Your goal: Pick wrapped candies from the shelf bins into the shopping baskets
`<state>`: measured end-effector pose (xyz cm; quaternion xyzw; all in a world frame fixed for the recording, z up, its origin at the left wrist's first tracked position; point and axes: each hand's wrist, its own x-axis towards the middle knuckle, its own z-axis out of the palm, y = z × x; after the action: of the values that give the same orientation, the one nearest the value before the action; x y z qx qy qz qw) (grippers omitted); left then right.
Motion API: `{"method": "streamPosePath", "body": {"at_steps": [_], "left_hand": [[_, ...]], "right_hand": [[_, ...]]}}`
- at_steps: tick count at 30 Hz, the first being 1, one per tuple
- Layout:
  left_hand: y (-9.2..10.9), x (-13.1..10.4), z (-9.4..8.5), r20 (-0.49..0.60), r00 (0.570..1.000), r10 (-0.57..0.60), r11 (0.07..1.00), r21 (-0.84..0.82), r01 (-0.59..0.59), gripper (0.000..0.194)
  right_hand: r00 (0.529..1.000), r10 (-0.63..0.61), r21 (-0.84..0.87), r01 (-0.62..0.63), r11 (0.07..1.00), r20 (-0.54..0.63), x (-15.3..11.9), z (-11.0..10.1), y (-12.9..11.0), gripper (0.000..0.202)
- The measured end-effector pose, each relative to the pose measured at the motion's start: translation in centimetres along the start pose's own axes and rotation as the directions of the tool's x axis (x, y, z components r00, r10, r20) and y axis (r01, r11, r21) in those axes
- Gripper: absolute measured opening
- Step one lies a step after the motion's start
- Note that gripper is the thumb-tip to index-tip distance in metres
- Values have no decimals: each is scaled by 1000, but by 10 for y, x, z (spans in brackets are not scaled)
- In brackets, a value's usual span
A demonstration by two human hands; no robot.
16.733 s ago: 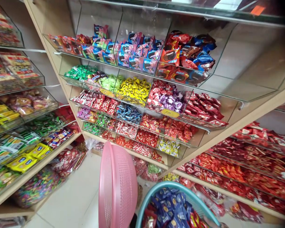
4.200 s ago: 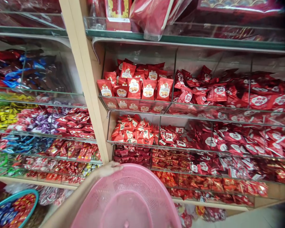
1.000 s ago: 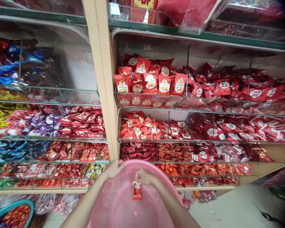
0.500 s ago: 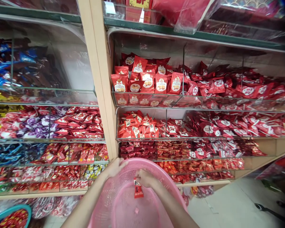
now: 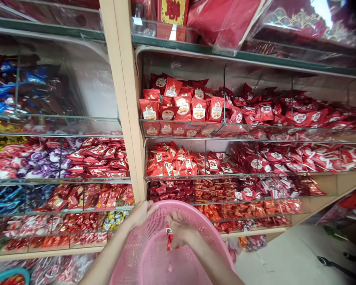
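Note:
A pink plastic basket with perforated sides stands in front of me. My left hand is closed over its left far rim. Inside the basket, my right hand has its fingers curled at a small red snack packet with dark characters on a pale label. The hand hides part of the packet. Below it, a small pink spot shows on the basket's floor. Red packets with similar labels are heaped in a shelf compartment behind the basket.
Tiered shelves with glass dividers hold wrapped sweets. A wooden post rises between two shelf units. Larger red packets fill an upper shelf. A teal basin sits at the lower left, and tiled floor shows at the right.
The packet hung below my right fingers before; now my right hand is lower beside it and covers its right side. The camera view has tipped slightly upward. My left hand stays on the rim.

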<state>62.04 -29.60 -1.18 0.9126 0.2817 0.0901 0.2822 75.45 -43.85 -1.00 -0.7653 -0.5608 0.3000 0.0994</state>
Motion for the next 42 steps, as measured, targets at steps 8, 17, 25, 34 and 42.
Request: {"method": "streamPosePath", "body": {"at_steps": [8, 17, 25, 34, 42], "left_hand": [[-1, 0, 1, -11, 1000, 4, 1000, 17, -4, 41], [-2, 0, 5, -33, 999, 5, 999, 34, -4, 41], [-1, 1, 3, -47, 998, -30, 998, -49, 28, 45], [-9, 4, 10, -52, 998, -22, 990, -141, 15, 46], [-7, 1, 7, -48, 998, -38, 991, -130, 31, 47]], "right_hand": [[998, 60, -210, -60, 976, -10, 13, 17, -3, 88], [999, 7, -165, -16, 986, -53, 4, 1, -9, 65], [861, -302, 105, 373, 922, -408, -33, -67, -29, 17], [557, -124, -13, 198, 980, -821, -20, -168, -31, 25], [633, 182, -61, -342, 938, -752, 17, -189, -39, 29]]}}
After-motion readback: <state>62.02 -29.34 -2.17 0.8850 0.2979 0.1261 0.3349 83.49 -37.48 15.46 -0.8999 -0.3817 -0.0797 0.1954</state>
